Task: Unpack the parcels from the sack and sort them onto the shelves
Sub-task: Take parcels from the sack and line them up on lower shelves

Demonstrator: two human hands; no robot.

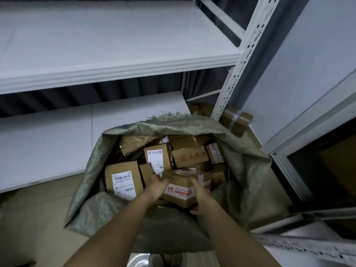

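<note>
I have both hands down in the open mouth of the grey-green woven sack (240,170), gripping one cardboard box with red-and-white tape (181,187) between them. My left hand (157,185) curls over the box's upper left corner, fingers hooked onto its top edge. My right hand (200,195) clasps the box's right side, thumb up along the top face and fingers wrapped underneath at the near bottom corner. The box sits tilted at the near edge of the pile, touching the parcels behind it.

Just left of my left wrist lies a box with a white barcode label (123,180), and beyond my hands a smaller labelled box (157,158) stands upright among more brown parcels, including one with red printed marks (189,156).

The sack stands on the floor right against the white lower shelf (48,139), with the upper shelf (115,60) above it. A perforated white upright (238,64) rises at the right, and a taped box (236,120) lies behind it on the floor
</note>
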